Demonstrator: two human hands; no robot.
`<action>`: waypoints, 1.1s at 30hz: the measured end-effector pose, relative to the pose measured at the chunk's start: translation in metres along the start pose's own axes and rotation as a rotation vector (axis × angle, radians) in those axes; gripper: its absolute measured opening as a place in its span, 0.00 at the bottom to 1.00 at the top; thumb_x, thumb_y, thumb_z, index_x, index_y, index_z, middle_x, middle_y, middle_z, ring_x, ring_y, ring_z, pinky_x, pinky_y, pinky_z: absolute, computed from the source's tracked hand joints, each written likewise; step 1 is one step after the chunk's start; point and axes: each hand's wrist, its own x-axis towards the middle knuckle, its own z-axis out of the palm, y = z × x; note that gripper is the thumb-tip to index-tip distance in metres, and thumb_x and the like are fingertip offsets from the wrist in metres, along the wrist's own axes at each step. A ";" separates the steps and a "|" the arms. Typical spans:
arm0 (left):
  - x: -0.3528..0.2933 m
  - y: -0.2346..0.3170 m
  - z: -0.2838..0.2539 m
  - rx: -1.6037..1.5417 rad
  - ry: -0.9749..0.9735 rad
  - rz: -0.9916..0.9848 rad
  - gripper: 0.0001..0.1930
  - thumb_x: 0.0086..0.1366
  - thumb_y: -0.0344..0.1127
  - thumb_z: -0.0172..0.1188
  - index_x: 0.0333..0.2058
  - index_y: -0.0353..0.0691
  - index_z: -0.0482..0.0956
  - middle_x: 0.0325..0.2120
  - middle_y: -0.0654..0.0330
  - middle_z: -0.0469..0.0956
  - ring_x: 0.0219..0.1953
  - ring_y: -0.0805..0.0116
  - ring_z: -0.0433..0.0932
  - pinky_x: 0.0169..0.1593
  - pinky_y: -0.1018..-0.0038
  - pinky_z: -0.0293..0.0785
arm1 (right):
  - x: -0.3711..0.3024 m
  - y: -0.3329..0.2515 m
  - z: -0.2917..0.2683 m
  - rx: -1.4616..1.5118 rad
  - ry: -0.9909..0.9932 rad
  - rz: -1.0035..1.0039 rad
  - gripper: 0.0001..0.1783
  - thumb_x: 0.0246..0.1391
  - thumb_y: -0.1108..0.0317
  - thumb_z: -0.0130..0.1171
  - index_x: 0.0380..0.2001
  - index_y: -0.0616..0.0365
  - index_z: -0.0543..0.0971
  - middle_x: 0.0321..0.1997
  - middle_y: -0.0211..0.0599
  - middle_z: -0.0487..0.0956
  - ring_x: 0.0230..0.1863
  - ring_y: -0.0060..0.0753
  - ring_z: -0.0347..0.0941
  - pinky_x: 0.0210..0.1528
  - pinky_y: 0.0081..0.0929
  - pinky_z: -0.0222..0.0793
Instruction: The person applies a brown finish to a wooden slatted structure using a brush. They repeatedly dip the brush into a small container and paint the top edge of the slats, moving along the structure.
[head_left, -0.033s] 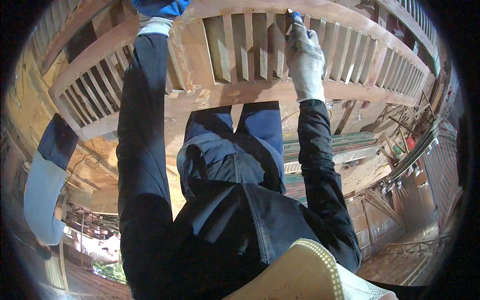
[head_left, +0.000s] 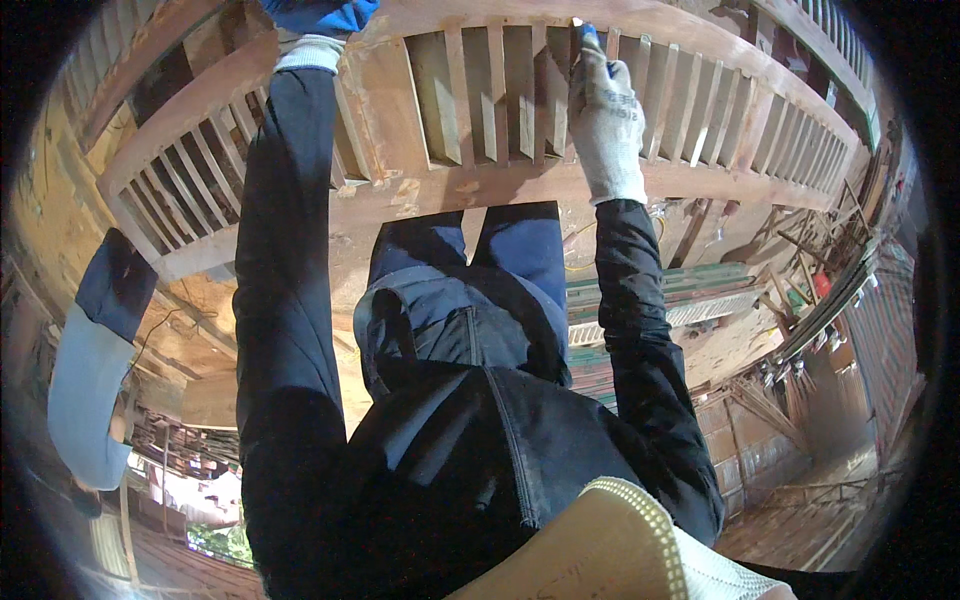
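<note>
A long slatted wooden panel, like a louvred shutter, lies across in front of me. My left hand, in a blue glove with a white cuff, is at the panel's far rail; the top of the picture cuts off its fingers. My right hand wears a grey-white glove with blue fingertips. It is closed at the far rail over the slats, index finger stretched forward. A small pale tip shows at that fingertip, but what it belongs to is too small to make out.
Another person's sleeve shows at the left. More slatted panels lie beyond at the far right. Stacked greenish slatted pieces lie on the floor right of my legs, with loose wood sticks beyond them.
My right hand has rolled slightly at the far rail, so more of the glove's back shows. My left hand and the panel stay where they were.
</note>
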 end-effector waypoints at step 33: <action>0.006 0.008 -0.022 0.074 0.065 0.175 0.38 0.56 0.69 0.53 0.60 0.56 0.68 0.62 0.55 0.66 0.64 0.44 0.62 0.62 0.40 0.63 | -0.001 0.039 -0.007 -0.042 -0.069 0.002 0.34 0.54 0.71 0.54 0.65 0.42 0.63 0.38 0.44 0.73 0.31 0.52 0.78 0.30 0.44 0.74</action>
